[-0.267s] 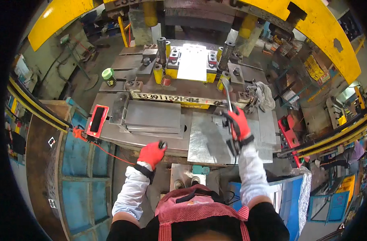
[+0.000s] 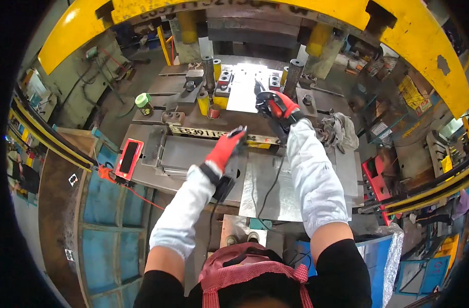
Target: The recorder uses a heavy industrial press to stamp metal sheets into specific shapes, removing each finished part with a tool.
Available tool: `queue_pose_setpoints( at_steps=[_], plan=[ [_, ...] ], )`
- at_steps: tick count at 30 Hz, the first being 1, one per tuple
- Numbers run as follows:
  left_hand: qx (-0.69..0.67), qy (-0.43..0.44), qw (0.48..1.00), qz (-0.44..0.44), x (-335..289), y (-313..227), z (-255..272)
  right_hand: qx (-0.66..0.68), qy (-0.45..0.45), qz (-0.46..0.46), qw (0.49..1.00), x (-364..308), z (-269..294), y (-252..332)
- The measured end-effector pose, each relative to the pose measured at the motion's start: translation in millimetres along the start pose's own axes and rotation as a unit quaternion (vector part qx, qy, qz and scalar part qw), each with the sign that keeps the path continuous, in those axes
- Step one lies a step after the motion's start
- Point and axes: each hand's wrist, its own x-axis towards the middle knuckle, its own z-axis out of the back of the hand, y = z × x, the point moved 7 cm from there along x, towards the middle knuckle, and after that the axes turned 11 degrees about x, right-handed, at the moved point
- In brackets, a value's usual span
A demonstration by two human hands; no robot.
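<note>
Shiny, flat metal makes the bright sheet (image 2: 241, 93) in the upper middle of the frame, with round grey posts (image 2: 209, 74) standing at both sides. The red-gloved right hand (image 2: 278, 109) curls around a dark tool (image 2: 259, 88) by its right edge; I cannot tell if the left hand (image 2: 226, 149), mid-frame, is closed. Smooth stacked plates (image 2: 186, 152) lie left, a crumpled cloth (image 2: 346, 131) right.

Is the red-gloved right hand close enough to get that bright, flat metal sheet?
Probably yes: the right hand looks close to the near end of the bright, flat metal sheet, and nothing seems to block the way. It seems to hold a slim grey tool, though, so it looks busy.
</note>
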Motion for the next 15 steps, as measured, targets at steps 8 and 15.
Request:
queue_pose_setpoints(
  at_steps=[8,15],
  plan=[
    [-0.370,-0.051,0.927,-0.024,100.2,10.3,11.2,0.061,-0.202,0.092,0.973,-179.2,-64.1,21.9],
    [0.533,-0.139,0.679,-0.486,11.0,-70.0,27.5,0.136,-0.262,-0.141,0.945,-342.9,-32.7,-92.0]
  ],
)
